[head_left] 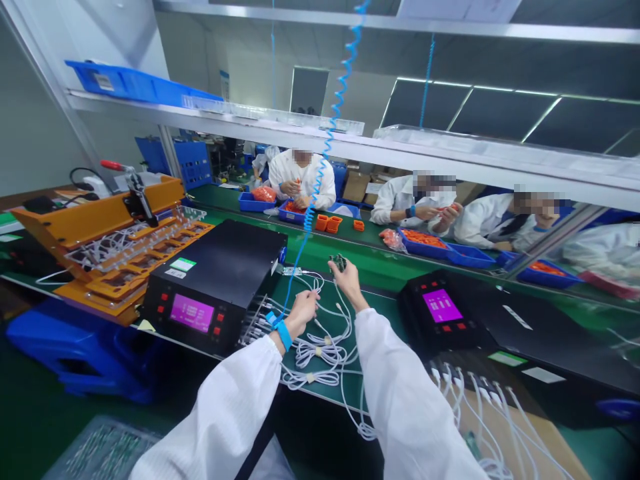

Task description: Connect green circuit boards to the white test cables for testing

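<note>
My right hand (349, 280) is raised over the green bench and pinches a small dark circuit board (338, 261) between thumb and fingers; whether it is one board or more I cannot tell. Lower and to the left, my left hand (304, 309) is closed with its fingertips on a white cable (316, 285); the cable's end is hidden. A blue wrist strap (283, 333) circles my left wrist, joined to a coiled blue cord (308, 217). Just beyond that hand, another small circuit board (291, 271) lies beside the black tester. Bundled white cables (320, 353) lie below my hands.
At left stands a black tester (220, 260) with a pink screen, beside an orange fixture (120, 247) with a red-handled clamp. A second black tester (500, 327) is at right, with white cables along its front. Co-workers sit across the line behind blue bins (425, 250) of orange parts.
</note>
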A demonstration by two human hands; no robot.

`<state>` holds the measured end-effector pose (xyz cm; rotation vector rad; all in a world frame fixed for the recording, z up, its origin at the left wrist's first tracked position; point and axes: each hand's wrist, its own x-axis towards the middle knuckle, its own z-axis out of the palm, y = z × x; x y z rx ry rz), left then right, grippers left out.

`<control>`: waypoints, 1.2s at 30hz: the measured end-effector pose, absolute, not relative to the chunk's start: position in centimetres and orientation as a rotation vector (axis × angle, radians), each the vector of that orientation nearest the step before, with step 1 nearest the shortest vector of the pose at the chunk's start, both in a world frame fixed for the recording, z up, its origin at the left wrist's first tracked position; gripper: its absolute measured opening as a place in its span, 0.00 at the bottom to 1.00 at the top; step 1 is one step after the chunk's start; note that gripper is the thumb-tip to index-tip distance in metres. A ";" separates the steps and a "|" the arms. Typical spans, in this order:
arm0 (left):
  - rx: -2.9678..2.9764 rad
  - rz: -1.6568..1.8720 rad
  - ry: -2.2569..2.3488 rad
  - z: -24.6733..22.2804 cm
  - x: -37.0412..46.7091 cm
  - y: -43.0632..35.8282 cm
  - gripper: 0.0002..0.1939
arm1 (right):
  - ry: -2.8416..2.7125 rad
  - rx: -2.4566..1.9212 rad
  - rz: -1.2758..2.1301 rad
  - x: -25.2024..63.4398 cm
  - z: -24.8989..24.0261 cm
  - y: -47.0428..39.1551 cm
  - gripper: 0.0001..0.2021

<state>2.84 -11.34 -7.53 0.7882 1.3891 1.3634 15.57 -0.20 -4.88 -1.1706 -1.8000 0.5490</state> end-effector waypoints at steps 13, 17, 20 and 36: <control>1.085 1.427 1.278 -7.3 5.9 -9.0 0.13 | -1.423 -1.134 1.017 14.0 -1.9 -2.0 0.23; 1.178 1.413 1.319 -7.6 5.7 -8.5 0.17 | -1.155 -1.192 1.137 13.8 -2.5 -1.0 0.21; 1.216 1.366 1.404 -8.3 5.7 -8.2 0.18 | -0.956 -1.236 1.229 13.4 -3.3 -0.1 0.19; 0.657 1.467 1.672 -10.8 3.0 -6.0 0.19 | -0.553 -1.146 1.474 14.5 -5.9 2.3 0.07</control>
